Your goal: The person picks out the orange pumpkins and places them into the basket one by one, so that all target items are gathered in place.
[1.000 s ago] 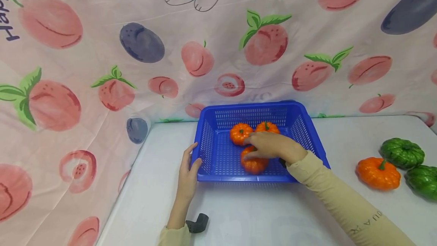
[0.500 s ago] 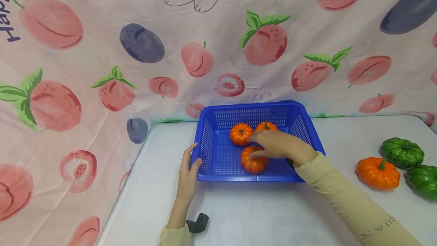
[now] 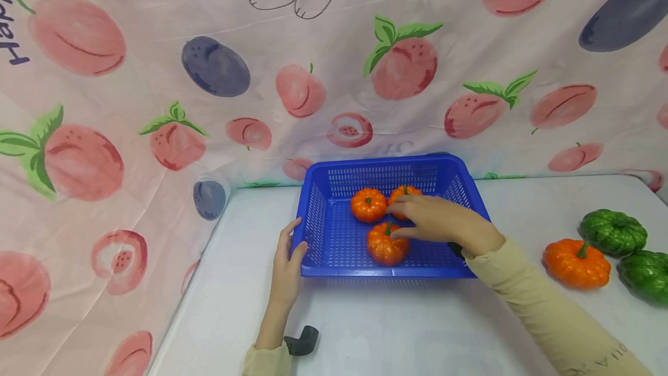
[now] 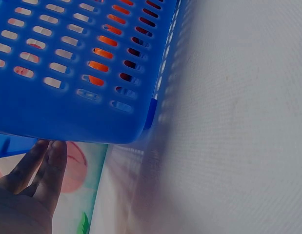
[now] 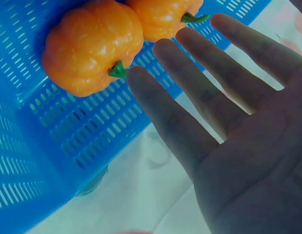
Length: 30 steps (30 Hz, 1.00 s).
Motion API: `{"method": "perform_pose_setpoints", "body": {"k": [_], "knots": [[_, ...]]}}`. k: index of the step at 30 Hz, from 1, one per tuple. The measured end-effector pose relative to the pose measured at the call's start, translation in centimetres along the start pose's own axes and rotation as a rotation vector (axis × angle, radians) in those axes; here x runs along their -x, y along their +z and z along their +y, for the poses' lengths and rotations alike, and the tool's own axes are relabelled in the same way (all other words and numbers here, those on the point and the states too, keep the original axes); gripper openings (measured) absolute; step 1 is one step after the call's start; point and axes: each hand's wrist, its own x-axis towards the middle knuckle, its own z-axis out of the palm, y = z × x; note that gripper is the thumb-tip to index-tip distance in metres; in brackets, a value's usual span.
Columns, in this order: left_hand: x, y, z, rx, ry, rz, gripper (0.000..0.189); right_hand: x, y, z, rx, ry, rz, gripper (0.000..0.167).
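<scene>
A blue plastic basket (image 3: 396,272) with slotted sides holds three small orange pumpkins with green stems: one at the back left (image 3: 368,205), one at the back right (image 3: 403,191) and one in front (image 3: 385,246). My left hand (image 3: 286,274) rests against the basket's left rim. Its straight fingers (image 4: 55,161) touch the blue wall in the left wrist view. Over the basket's right half hovers my right hand (image 3: 435,224), partly covering the back right and front pumpkins. Spread, straight fingers (image 5: 180,117) appear in the right wrist view, holding nothing, with two pumpkins beyond them.
On the white table (image 3: 396,329), right of the basket, sit another orange pumpkin (image 3: 576,264) and two green ones, one behind (image 3: 613,232) and one at the frame edge (image 3: 649,277). A fruit-printed cloth (image 3: 323,33) hangs behind and on the left.
My right hand has drawn back to the right, uncovering more of the front pumpkin and its stem. My left hand has stayed at the basket's left side.
</scene>
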Motion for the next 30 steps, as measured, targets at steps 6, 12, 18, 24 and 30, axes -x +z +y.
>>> {"method": "perform_pose_setpoints", "body": {"k": [6,12,18,24,30], "knots": [[0.0,0.0,0.0,0.003,0.002,-0.001,0.047,1.0,-0.4,0.1,0.017,-0.002,0.03,0.052],[-0.1,0.1,0.0,0.005,0.004,-0.002,0.047,1.9,-0.8,0.3,-0.005,0.052,0.02,0.055],[0.0,0.1,0.0,0.004,0.004,0.0,0.048,2.8,-1.2,0.6,0.001,0.069,0.026,0.057],[0.0,0.1,0.0,0.001,0.0,0.004,0.047,3.6,-1.4,1.0,0.009,0.049,0.052,0.055],[0.0,0.1,0.1,-0.011,-0.001,0.009,0.047,4.5,-1.4,1.5,0.012,0.075,0.073,0.056]]}}
